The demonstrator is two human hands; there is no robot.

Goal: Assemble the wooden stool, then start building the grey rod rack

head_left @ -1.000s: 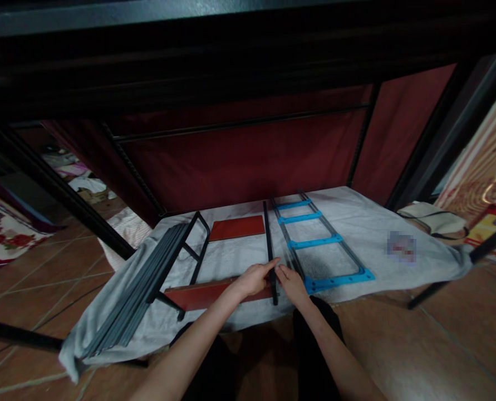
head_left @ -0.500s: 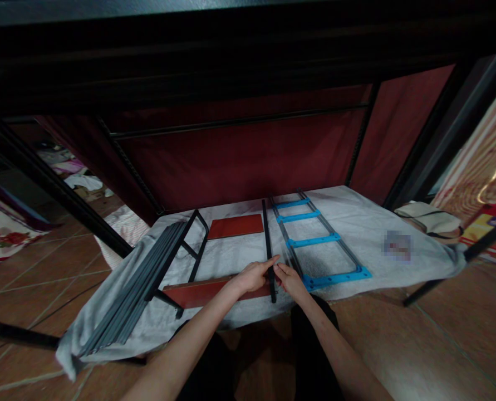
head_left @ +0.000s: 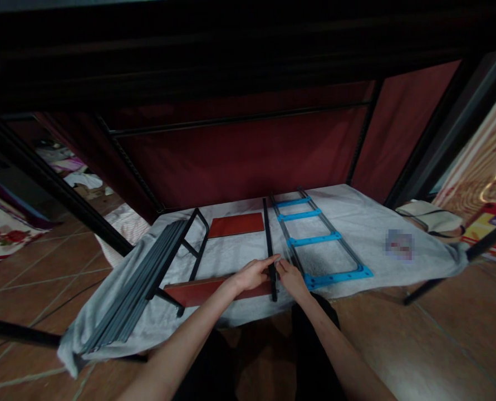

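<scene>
My left hand [head_left: 254, 274] reaches over the near part of a black frame bar [head_left: 268, 239], its index finger stretched to the right. Just right of the bar, my right hand [head_left: 289, 277] has its fingers bent together, close to my left fingertips. Anything between the fingertips is too small to make out. Under my left hand lies a long reddish-brown board [head_left: 197, 292]; a shorter board [head_left: 236, 225] lies farther back. A black frame [head_left: 198, 253] sits left of the boards. Right of my hands is a ladder-like rack with blue crosspieces [head_left: 313, 240] and grey tubes.
Several grey tubes [head_left: 134, 292] lie in a bundle at the left of the grey cloth [head_left: 381, 223]. A blurred patch [head_left: 399, 245] is on the right. Dark red panels [head_left: 239, 156] stand behind, and a black beam [head_left: 231, 61] crosses above.
My right fingers have shifted slightly beside my left fingertips. The view has moved a little; the boards, tubes and rack lie as before.
</scene>
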